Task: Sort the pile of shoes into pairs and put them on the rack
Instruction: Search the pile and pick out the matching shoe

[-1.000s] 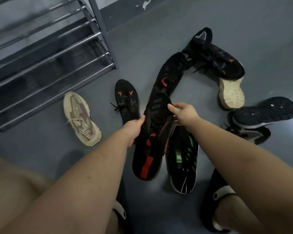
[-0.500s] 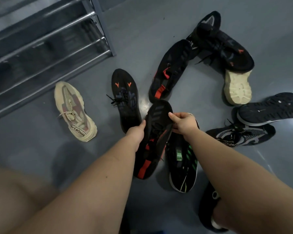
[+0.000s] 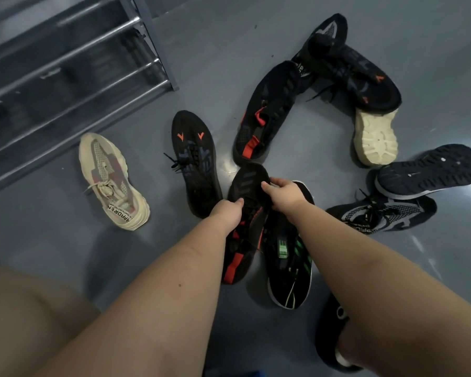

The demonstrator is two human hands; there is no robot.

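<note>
Pairing step in hand: the left hand (image 3: 227, 213) grips the held black shoe with red tabs (image 3: 245, 221) at its left edge, fingers curled round it, and the right hand (image 3: 284, 195) pinches its toe, thumb on top. Judged next move: carry it up to its apparent mate, the red-tabbed shoe (image 3: 264, 115) lying just beyond, then take both left to the rack (image 3: 74, 66). From the left, the beige sneaker (image 3: 112, 180), orange-marked shoe (image 3: 196, 161) and green-striped shoe (image 3: 288, 257) crowd the floor; none blocks the mate.
</note>
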